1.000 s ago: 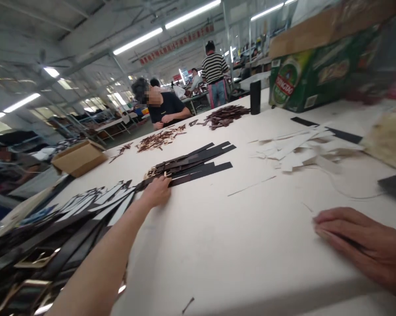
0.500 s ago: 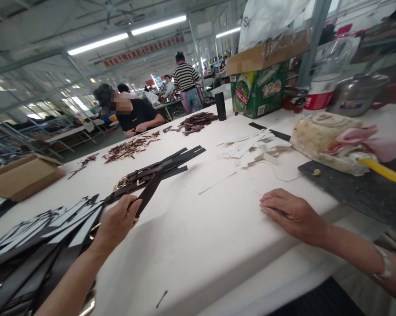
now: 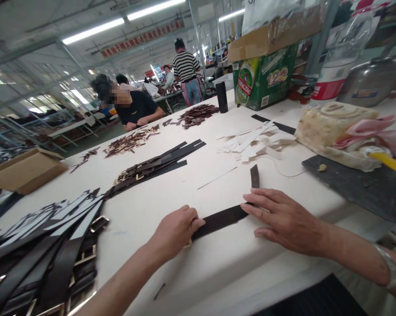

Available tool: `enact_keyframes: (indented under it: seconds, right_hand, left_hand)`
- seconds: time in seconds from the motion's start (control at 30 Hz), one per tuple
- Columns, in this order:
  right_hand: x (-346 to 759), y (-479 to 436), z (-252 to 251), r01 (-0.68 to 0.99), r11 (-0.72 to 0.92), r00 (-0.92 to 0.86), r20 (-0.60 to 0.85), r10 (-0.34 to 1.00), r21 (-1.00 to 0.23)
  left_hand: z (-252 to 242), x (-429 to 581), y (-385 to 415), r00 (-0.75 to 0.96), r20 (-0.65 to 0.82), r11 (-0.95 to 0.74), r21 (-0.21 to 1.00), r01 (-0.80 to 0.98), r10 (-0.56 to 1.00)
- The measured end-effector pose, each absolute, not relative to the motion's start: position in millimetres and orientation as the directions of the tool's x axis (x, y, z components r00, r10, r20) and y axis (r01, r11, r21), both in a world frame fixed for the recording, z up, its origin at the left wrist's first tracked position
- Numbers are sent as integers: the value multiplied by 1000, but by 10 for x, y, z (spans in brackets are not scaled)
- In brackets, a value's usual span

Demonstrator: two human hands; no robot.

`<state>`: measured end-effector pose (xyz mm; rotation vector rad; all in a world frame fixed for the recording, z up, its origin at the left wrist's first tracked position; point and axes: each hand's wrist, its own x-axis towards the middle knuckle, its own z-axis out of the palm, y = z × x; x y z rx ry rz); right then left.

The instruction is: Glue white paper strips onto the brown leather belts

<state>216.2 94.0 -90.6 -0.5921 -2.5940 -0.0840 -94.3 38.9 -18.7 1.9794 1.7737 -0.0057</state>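
One dark leather belt (image 3: pixel 217 221) lies stretched on a white-topped table (image 3: pixel 198 274), just in from its near edge, between the person's left hand (image 3: pixel 176 232) and right hand (image 3: pixel 283 217). The left hand rests palm down on the buckle end, its fingers gently curved and not clenched; whether they close under the strap is hidden. A sliver of metal buckle (image 3: pixel 187 244) shows beneath it. The right hand lies open and flat, its fingers spread, with the fingertips touching the strap's other end. A silver bangle (image 3: pixel 387 267) circles that wrist.

The work in hand appears to be laying this single belt out flat. A short dark strap end (image 3: pixel 254 176) stands just beyond the right fingers; whether it joins the belt cannot be told.

Toward the near left corner, a heap of black belts (image 3: pixel 53 263) fans out, with white strips (image 3: pixel 81 215) along the smooth straps and square metal buckles (image 3: pixel 99 224) at their ends. A tighter bundle of dark belts (image 3: pixel 148 169) lies mid-table. Beyond it are curled brown leather offcuts (image 3: pixel 128 144), while pale scrap strips (image 3: pixel 253 145) scatter toward the right edge. A dark mat (image 3: pixel 359 188) carries a cloth bundle (image 3: pixel 336 136) there. At the far end, a seated co-worker (image 3: pixel 132 107) bends over the table.
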Motion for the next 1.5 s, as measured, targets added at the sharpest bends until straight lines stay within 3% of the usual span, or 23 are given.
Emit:
enact_keyframes:
  seconds: [0.2,0.3,0.4,0.5,0.57,0.77,1.03,1.13,1.23,1.33,1.5]
  right_hand:
    - [2123,1346,-756,471,881,-821,386,421,41]
    - [2153,1559,-737,511,858,-832,283,477,57]
    - [2169,1636,-771,559,829,-815,188,549,4]
    - [2139,1592,-814,564,826,-802,241,547,2]
    - [2118,1544,-845,555,831,-786,307,537,-33]
    - [2154,1531,-930,504,818,-694,434,574,-278]
    - [2149,1477,-815,357,771,-478,606,636,-528]
    - [2086,1335,-723,213,550,-403,440,802,-808]
    - [1966,1217,-665,-24,106,-378,107,920,-994]
    - [1830,1175,-638,-267,-158,-373,-49,927,-951]
    - [1704,1151,-609,-580,-201,-346,16,938,-789]
  left_hand:
    - [-30,-1226,755,145,-598,81,335,939,789]
    - [22,-1322,842,35,-584,49,127,991,811]
    - [-9,-1356,975,-66,-427,65,-16,998,902]
    - [-160,-1307,1192,-16,-165,32,96,995,986]
    - [-286,-1248,1347,64,-91,-47,173,984,994]
    - [-410,-1157,1614,111,-181,-63,252,966,977]
    - [-372,-1179,1657,5,-271,100,371,923,963]
    - [-349,-1148,1575,-25,-307,167,446,879,951]
    - [-265,-1050,1402,-28,-322,212,553,806,946]
    - [-137,-854,1128,-17,-274,207,682,701,961]
    - [23,-471,624,-8,-244,208,808,551,970]
